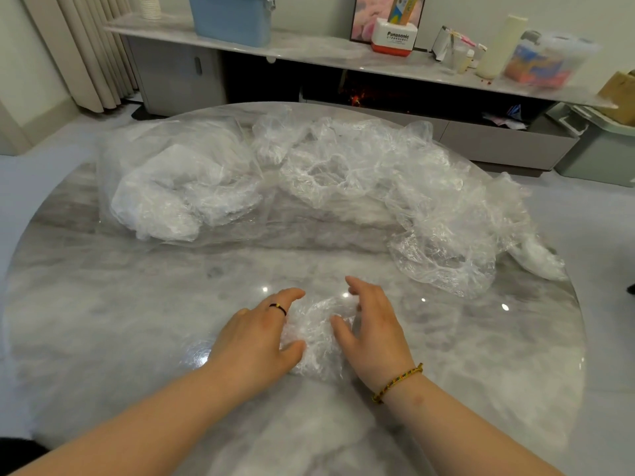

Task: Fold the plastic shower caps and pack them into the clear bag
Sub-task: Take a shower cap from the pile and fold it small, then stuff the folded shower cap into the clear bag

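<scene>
On table (103,304), inside edge, left hand (256,341), right hand (376,328) press shower cap (318,334)

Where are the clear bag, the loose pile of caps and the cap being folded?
clear bag (144,149): head view, its upper wall.
loose pile of caps (378,180): head view, the heap's middle.
cap being folded (318,333): head view, its bunched middle.

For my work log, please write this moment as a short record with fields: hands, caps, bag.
left hand: rests on crumpled cap
right hand: rests on same cap
clear bag: far left of table, whitish plastic inside
loose caps: piled far right, not folded
</scene>
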### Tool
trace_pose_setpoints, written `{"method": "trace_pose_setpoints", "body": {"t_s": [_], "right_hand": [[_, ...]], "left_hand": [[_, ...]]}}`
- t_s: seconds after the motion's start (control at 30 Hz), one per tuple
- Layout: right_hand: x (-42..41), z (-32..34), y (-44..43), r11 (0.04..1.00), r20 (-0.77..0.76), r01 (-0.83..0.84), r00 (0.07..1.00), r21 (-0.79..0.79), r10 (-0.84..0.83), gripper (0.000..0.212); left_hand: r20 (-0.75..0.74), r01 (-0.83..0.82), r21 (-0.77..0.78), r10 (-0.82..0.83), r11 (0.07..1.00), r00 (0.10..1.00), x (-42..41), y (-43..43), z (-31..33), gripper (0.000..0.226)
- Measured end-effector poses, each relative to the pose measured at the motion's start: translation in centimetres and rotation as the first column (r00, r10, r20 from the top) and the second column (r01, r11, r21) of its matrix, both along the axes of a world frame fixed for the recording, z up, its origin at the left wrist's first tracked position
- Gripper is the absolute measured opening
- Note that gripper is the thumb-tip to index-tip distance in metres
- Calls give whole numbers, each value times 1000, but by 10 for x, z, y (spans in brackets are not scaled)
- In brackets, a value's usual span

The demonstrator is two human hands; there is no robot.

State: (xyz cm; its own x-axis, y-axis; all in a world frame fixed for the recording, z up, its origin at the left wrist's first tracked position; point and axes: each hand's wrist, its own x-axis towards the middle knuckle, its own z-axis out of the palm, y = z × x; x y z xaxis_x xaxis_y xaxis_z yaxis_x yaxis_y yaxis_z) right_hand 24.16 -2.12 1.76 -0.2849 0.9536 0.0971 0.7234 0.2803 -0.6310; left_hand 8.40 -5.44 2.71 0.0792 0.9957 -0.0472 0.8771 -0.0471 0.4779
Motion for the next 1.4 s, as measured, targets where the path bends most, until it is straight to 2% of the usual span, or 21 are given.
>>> {"method": "trace_pose_setpoints", "body": {"t_s": [0.1, 0.17, 0.23, 0.33, 0.5, 0.6, 0.7, 0.9, 1.0, 1.1, 1.17, 1.2, 1.23, 1.27, 1.33, 1.4], "right_hand": [[-6, -11, 0, 939, 36, -82, 997, 335, 74, 48], [-10, -17, -4, 899, 200, -202, 971, 389, 132, 48], [-14, -20, -10, 877, 331, -291, 929, 383, 164, 48], [-15, -28, -13, 882, 439, -323, 885, 342, 155, 38], [-16, -26, -13, 941, 527, -307, 828, 140, 192, 64], [-16, -22, -12, 949, 561, -298, 805, 101, 193, 77], [-15, -23, -9, 951, 553, -283, 816, 125, 170, 79], [-17, -18, -10, 958, 567, -278, 800, 65, 194, 78], [-14, -21, -9, 952, 569, -304, 790, 40, 229, 78], [-14, -20, -7, 934, 565, -342, 793, 106, 226, 80], [-13, -14, -5, 928, 516, -365, 811, 76, 277, 76], [-12, -12, -4, 944, 435, -317, 866, 91, 248, 62], [-10, -13, -2, 960, 314, -262, 923, 98, 220, 45], [-7, -12, 0, 975, 229, -202, 957, 89, 178, 38], [-4, -14, 4, 990, 126, -113, 987, 83, 102, 45], [-1, -11, 9, 994, 90, -29, 996, 101, 19, 52]], "left_hand": [[-6, -7, 36, 7, 999, 1000, 0, 0, -6, 61], [-45, -11, 44, 13, 999, 999, -2, -1, -12, 53], [-81, 2, 110, 7, 994, 997, -2, -2, -18, 45], [-261, 64, 140, -26, 988, 965, -5, -2, -29, 47], [-379, 129, 35, -106, 991, 919, -8, -2, -32, 49], [-405, 166, -5, -154, 986, 901, -6, -4, -33, 71], [-411, 197, -50, -200, 979, 890, -8, -4, -37, 74], [-422, 218, -6, -200, 976, 884, -5, -3, -42, 72], [-413, 181, -20, -173, 983, 894, -5, -1, -42, 51], [-343, 109, -44, -117, 993, 932, -2, 3, -25, 54], [-305, 50, 17, -43, 999, 951, -6, 7, -19, 62], [-297, 40, 67, -18, 997, 955, -8, 10, -20, 65], [-252, -2, 37, 11, 999, 968, -9, 12, -18, 70], [-234, -53, -2, 51, 999, 971, -10, 14, -15, 74], [-173, -102, -28, 95, 994, 980, -15, 16, -12, 68], [-107, -123, -75, 115, 990, 988, -16, 18, -8, 46]]}}
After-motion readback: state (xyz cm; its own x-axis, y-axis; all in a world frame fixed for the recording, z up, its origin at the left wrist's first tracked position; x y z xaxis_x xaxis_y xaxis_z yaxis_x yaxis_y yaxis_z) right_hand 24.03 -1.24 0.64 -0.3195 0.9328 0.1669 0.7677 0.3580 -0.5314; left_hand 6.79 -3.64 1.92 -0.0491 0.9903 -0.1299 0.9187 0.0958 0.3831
